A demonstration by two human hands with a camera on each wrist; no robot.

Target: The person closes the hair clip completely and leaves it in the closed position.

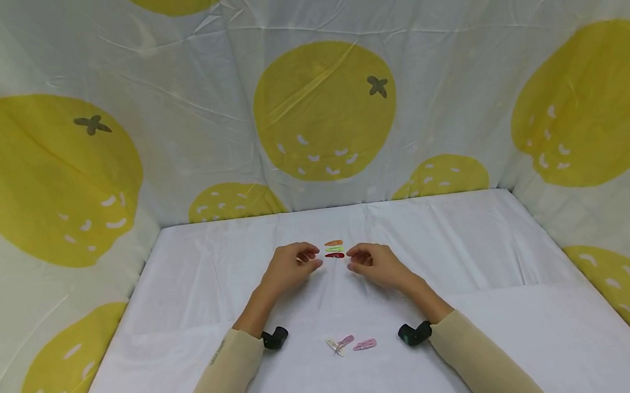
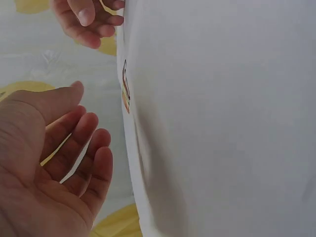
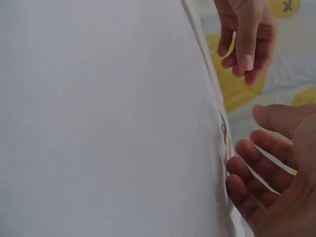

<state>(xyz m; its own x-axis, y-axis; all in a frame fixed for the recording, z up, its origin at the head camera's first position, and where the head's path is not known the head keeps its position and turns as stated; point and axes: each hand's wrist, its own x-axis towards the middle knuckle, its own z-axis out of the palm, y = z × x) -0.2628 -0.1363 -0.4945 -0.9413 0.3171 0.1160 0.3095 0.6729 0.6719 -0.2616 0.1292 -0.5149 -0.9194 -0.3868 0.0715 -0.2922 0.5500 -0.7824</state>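
Item 1, left hand (image 1: 293, 264): on my head feed it hovers just beside the left ends of the row of clips. In the left wrist view I see the thumb standing apart from the 4 fingers, which are loosely curved, with gaps between some of them.

Item 2, right hand (image 1: 378, 265): just beside the right ends of the same row, palm turned inward. The right wrist view gives me a raised thumb well clear of 4 fingers, bent gently and slightly apart.

Item 3, hair clips, far row, between the 2 hands: orange clip (image 1: 334, 243) farthest from the person, yellow-green piece (image 1: 335, 249) in the middle, red clip (image 1: 335, 256) nearest. They lie crosswise, roughly parallel. Whether the middle piece is 1 clip or 2, I cannot tell.

Item 4, hair clips, near group, between the forearms and well apart from the row: pink clip (image 1: 364, 345) on the right; beside it a second pink clip (image 1: 346, 340) meeting cream-coloured pieces (image 1: 332, 345), too small for me to count.

Item 5, table (image 1: 458, 239): white cloth, lightly creased, under all clips.

Item 6, wrist cameras, 2, black: left unit (image 1: 275, 338), right unit (image 1: 414, 334), each at the cuff of a beige sleeve (image 1: 219, 386).

Item 7, backdrop (image 1: 196, 106): pale fabric printed with large yellow fruit.
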